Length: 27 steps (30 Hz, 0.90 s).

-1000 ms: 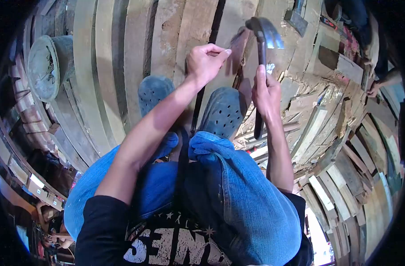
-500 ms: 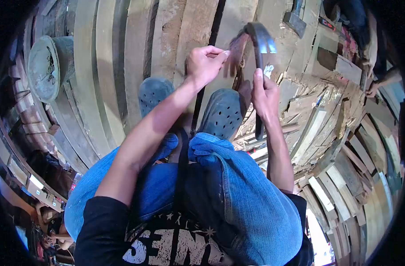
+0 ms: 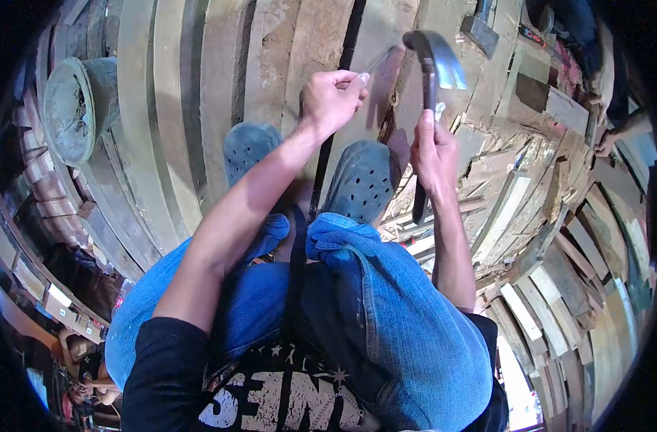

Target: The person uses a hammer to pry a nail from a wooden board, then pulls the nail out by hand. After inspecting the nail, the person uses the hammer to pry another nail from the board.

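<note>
Left hand, at twelve o'clock, is closed in a thumb-and-finger pinch; a thin piece shows at its tips, probably a nail, too fine to be sure; right hand, at two, is wrapped round the handle of a claw hammer, head raised toward one o'clock, just beside the pinch and over the planks; for good handling, pinch the thin piece low and upright against solid wood, away from the dark gaps; give light, square taps until it stands alone, then take the left fingers clear; grip nearer the handle's end for fuller swings, thumb wrapped, wrist loose; mind the claw side, and keep the blue-grey clogs out of the swing; count: own hands, two; clogs, two, one at ten to eleven, one at one; held hammer, one; spare hammer, one, lying at one o'clock; red-and-black tool, one, farther right; bucket, one, tipped toward the viewer at ten; other people, at least two, a forearm between two and three, a person at eight; thin pieces in the pinch, cannot tell; planks, many, overlapping, no reliable count.
</note>
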Tool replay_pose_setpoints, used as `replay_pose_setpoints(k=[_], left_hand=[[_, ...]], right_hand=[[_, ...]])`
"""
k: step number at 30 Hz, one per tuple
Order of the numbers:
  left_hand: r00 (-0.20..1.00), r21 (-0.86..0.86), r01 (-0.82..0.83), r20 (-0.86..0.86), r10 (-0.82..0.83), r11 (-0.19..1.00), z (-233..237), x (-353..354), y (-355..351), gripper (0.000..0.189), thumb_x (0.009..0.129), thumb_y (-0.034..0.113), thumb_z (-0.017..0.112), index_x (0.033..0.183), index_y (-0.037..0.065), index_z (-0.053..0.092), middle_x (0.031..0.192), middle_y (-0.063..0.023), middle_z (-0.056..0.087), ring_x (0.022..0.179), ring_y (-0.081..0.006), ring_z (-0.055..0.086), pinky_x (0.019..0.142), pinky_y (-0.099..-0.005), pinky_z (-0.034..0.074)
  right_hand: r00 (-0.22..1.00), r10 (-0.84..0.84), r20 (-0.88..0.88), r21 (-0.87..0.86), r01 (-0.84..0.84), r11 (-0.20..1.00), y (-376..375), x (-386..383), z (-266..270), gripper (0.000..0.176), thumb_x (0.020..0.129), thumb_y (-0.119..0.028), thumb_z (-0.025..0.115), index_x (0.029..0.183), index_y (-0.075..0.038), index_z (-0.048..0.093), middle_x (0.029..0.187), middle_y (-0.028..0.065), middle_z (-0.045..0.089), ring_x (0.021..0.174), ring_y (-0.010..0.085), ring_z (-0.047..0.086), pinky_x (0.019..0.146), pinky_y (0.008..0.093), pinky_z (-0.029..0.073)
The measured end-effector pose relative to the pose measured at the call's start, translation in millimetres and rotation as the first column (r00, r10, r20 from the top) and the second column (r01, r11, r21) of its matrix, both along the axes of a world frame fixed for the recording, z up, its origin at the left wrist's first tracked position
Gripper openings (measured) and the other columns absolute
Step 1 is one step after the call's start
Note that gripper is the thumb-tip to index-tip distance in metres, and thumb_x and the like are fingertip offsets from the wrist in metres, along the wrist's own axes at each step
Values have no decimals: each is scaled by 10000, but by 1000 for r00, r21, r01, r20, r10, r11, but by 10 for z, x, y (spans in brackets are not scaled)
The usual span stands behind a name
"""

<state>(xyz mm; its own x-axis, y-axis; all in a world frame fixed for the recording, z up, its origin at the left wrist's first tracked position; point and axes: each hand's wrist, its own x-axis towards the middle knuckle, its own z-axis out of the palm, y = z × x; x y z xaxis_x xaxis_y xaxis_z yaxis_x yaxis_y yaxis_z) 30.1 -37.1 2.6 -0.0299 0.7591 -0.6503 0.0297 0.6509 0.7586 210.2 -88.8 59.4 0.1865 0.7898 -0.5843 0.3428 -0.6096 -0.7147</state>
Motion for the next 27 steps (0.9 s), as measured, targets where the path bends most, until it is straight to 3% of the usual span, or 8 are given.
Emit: replay_pose_setpoints(k=[4,8,12,16,20,22,24,27], left_hand=[[998,-5,24,-61,-25,1000,12,0,29,228,910,197,684,963,-23,715,746,-53,692,583,-80,612,537,-229,500],[1000,12,6,-12,-6,1000,-27,5,-6,230,908,202,686,961,-20,717,739,-54,690,577,-82,612,527,-232,495],[1000,3,9,-22,-9,1000,-14,17,14,229,909,202,685,955,-20,717,736,-55,689,573,-83,612,524,-237,498],[1000,10,-13,-13,13,1000,-25,10,-15,231,902,205,693,949,-19,717,730,-54,689,569,-84,612,523,-238,499],[998,38,11,-62,-9,999,-72,15,-27,236,881,241,691,887,9,733,710,-49,718,578,-96,671,529,-237,512],[999,31,-4,-53,5,1000,-28,18,9,232,888,220,698,918,-9,724,726,-53,707,580,-88,641,529,-234,505],[999,16,-10,-34,10,1000,-11,12,-9,232,895,199,704,948,-27,714,742,-57,695,581,-81,611,529,-232,498],[999,20,12,-46,-11,1000,-16,21,-9,240,891,202,708,952,-30,714,744,-62,696,586,-85,615,536,-229,499]], right_hand=[[998,36,54,-5,-36,999,48,-53,-16,499,1002,-478,476,658,-116,465,532,-59,387,428,46,360,390,235,266],[991,-104,-87,-11,103,995,36,-94,42,506,995,-485,487,643,-123,464,527,-63,392,430,48,368,393,237,273],[995,26,98,-99,-16,995,45,68,-85,515,994,-449,514,691,-36,571,560,-29,457,534,66,403,478,269,339],[985,-141,-100,-128,128,983,-21,55,12,523,988,-460,520,692,-32,580,562,-30,465,538,61,428,482,269,345],[992,47,120,5,-48,999,-49,56,-188,500,1014,-458,457,648,-117,456,516,-51,395,403,48,367,366,233,265],[990,73,121,-3,-74,997,-37,6,-68,497,1015,-456,456,656,-113,461,519,-50,398,420,49,380,384,235,283],[990,-114,-78,-34,112,993,-55,-59,14,518,1006,-467,473,633,-107,465,525,-45,406,442,60,384,410,254,302],[999,-45,7,3,45,999,-78,-7,-152,516,1008,-471,462,635,-115,452,520,-50,393,426,55,375,393,241,282]])
